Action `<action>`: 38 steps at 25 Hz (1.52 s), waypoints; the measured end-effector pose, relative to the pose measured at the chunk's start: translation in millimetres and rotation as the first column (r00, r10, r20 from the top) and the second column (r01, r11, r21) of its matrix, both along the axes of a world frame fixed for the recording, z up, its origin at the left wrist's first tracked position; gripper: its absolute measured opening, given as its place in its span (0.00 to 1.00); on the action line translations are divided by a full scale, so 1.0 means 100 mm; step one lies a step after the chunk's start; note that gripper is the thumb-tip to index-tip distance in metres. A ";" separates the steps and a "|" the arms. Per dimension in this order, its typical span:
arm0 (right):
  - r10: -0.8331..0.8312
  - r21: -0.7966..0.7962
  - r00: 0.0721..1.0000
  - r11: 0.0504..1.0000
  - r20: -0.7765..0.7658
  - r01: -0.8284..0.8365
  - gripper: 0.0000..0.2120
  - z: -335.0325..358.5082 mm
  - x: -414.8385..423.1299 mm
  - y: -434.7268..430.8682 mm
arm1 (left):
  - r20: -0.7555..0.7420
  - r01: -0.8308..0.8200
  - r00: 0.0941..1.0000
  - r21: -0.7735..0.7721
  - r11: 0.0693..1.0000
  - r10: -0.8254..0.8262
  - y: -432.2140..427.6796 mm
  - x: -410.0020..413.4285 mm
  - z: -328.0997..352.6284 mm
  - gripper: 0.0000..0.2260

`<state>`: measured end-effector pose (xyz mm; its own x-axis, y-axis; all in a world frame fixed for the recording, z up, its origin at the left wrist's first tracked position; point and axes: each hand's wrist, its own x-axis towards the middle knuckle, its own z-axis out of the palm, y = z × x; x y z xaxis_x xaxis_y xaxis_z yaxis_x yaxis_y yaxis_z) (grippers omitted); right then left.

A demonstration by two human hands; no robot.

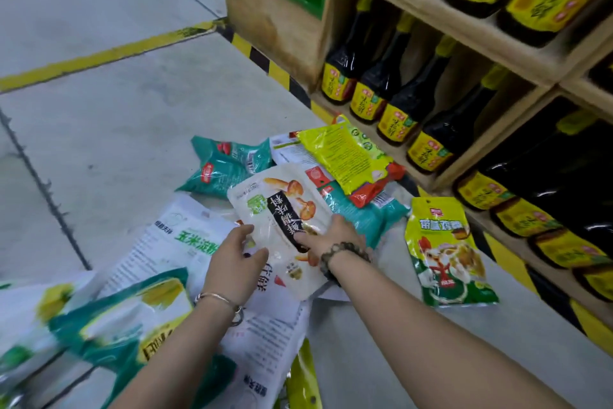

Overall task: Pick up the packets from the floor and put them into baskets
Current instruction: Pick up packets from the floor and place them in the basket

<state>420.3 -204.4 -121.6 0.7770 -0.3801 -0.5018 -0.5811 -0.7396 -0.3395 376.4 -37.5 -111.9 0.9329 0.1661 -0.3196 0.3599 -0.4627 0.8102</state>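
Observation:
A pile of packets lies on the grey floor beside a wooden shelf. On top is a white packet with mushroom pictures. My right hand grips its right edge, fingers curled over the front. My left hand pinches its left edge between thumb and fingers. Around it lie teal packets, a yellow-green packet, a white packet with green print and a yellow and green packet with a chicken picture off to the right. No basket is in view.
A wooden shelf full of dark sauce bottles with yellow labels stands at the right, close to the pile. Yellow and black tape runs along its foot. Blurred green and white packets fill the lower left. Bare floor extends left.

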 end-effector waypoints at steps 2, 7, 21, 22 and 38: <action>0.045 -0.123 0.999 0.991 -0.013 -0.047 0.46 -0.03 0.10 0.05 | -0.039 0.000 0.999 -0.011 1.000 0.000 0.00 0.00 -0.04 0.22; -0.020 -0.006 0.999 1.000 0.028 0.020 0.31 -0.05 0.19 0.04 | -0.095 -0.149 0.987 -0.280 0.948 0.127 0.03 0.06 -0.03 0.24; -0.342 0.931 0.924 0.364 0.172 -0.038 0.11 0.52 -0.81 -0.13 | -0.408 -0.353 0.899 -0.889 0.292 -0.156 0.10 -0.02 0.28 0.29; -0.292 0.909 0.938 0.414 0.188 -0.053 0.11 0.51 -0.83 -0.09 | -0.448 -0.380 0.880 -0.862 0.335 -0.157 0.11 -0.03 0.29 0.24; 0.455 -0.044 0.888 0.888 -0.063 -0.457 0.28 0.06 -0.07 0.51 | -0.366 -0.636 0.772 -0.463 0.618 0.520 0.57 -0.40 0.35 0.03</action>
